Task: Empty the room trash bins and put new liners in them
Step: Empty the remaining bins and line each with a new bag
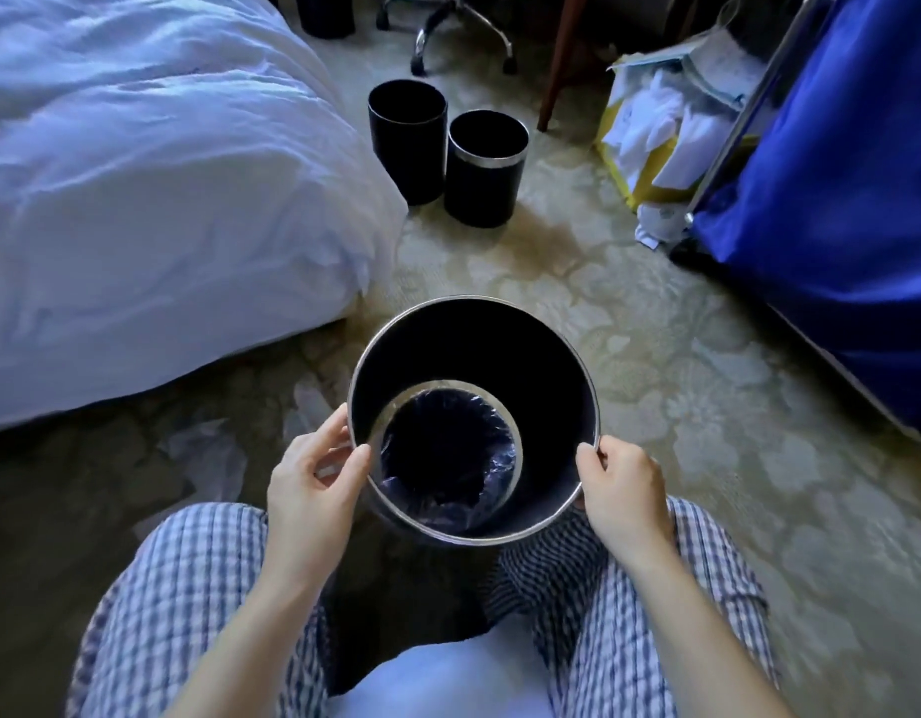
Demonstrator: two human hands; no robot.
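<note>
Step in hand, as we judge it: fitting the black round silver-rimmed bin (474,323) together with a smaller lined part seen inside it.

- We hold the bin off the patterned carpet (681,365), just ahead of our knees, with the left hand (313,479) and right hand (619,489) on opposite sides of the rim.
- Left fingers (337,424) lie outside the wall with the thumb hooked inside, pinching the rim.
- The right thumb presses the rim's edge. The other right fingers curl behind the wall and are mostly hidden.

Doing it well:
- Keep both grips level so the rim does not tip.
- The inner ring sits nearer the left fingers than the right, so we should centre it before lowering.
- Go slowly, so the wall does not drag the plastic off its rim.

Containers:
- Between the fingers is a crinkled clear plastic liner (494,437) draped over a smaller silver ring. It is dark inside and no rubbish shows. We cannot tell whether this part is nested in the bin or standing beneath it.
- Well ahead of the fingers stand a plain black round bin (406,147) and a silver-banded black bin (484,189), upright and just beside each other. No liner is visible in either.
- Beyond the right fingers, a yellow bag (650,184) stuffed with crumpled white paper leans by the blue fabric cart (836,189).
- Left of the left fingers, a loose clear plastic sheet (204,453) lies on the carpet.
</note>
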